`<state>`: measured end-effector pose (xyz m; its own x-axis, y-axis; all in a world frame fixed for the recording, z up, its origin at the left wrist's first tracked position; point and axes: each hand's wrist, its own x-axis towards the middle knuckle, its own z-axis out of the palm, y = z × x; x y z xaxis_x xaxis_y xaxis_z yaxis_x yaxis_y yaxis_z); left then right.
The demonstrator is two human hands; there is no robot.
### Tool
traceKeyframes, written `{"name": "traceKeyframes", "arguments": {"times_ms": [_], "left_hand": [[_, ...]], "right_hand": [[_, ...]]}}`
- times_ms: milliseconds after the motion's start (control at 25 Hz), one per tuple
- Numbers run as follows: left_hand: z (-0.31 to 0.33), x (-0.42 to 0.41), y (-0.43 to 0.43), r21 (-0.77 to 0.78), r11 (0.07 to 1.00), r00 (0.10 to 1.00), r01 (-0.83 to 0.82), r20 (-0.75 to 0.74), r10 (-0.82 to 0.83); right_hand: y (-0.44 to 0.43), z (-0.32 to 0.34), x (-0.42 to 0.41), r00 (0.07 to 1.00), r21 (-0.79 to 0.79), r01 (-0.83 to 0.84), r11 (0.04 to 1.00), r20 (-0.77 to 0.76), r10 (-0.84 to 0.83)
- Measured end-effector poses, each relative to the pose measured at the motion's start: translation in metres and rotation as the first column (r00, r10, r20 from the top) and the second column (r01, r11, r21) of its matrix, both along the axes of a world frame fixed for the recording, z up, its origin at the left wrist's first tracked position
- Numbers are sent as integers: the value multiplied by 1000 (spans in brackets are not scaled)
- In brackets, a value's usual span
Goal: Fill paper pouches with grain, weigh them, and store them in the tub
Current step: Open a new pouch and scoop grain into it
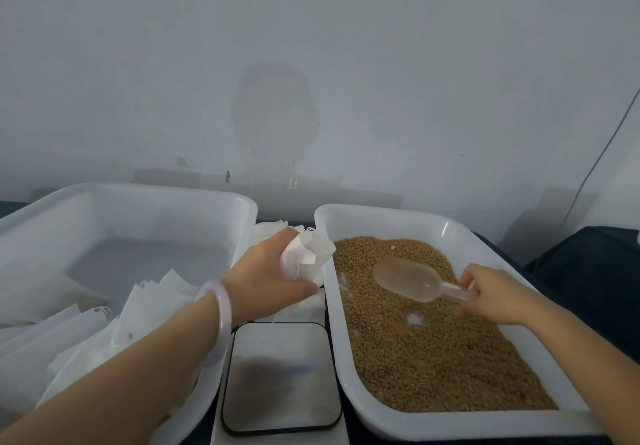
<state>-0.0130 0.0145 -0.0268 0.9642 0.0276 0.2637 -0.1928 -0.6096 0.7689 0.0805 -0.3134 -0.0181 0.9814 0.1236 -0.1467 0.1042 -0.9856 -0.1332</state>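
My left hand [268, 282] grips a white paper pouch [308, 257], holding it open-mouthed just beside the left rim of the grain tub [391, 218]. Brown grain [433, 351] covers that tub's floor. My right hand [498, 297] holds the handle of a clear plastic scoop [408, 280], whose bowl lies on the grain pointing left. A white storage tub [145, 195] on the left holds several white pouches [83, 327]. A scale with a shiny square plate [280, 375] sits between the two tubs, nothing on it.
More flat white pouches [268, 230] lie behind my left hand between the tubs. A pale wall rises right behind the tubs. A thin cable [602, 154] hangs down at the right. A dark cloth [588, 264] covers the table at the right.
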Motion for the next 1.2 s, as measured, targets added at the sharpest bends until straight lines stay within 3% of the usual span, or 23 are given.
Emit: {"name": "traceKeyframes", "arguments": {"times_ms": [160, 240, 480, 800, 960, 1200], "left_hand": [[-2, 1, 0, 23, 1000, 1000, 4, -11, -4], [-2, 1, 1, 16, 1000, 1000, 14, -8, -14], [0, 0, 0, 32, 999, 1000, 18, -1, -18], [6, -6, -4, 28, 999, 1000, 15, -16, -15], [6, -7, -4, 23, 1000, 1000, 13, -19, -13], [9, -9, -5, -94, 995, 999, 25, 22, -23]], "right_hand": [[3, -17, 7, 998, -30, -35, 999, 46, 36], [4, -23, 7, 995, -63, -95, 993, -7, 95], [4, -18, -5, 952, 40, -247, 968, -175, 250], [20, -25, -11, 939, 18, -345, 939, -13, 345], [12, -20, -10, 945, 152, -306, 940, -69, 319], [7, -19, -10, 948, 197, -287, 938, -84, 308]]}}
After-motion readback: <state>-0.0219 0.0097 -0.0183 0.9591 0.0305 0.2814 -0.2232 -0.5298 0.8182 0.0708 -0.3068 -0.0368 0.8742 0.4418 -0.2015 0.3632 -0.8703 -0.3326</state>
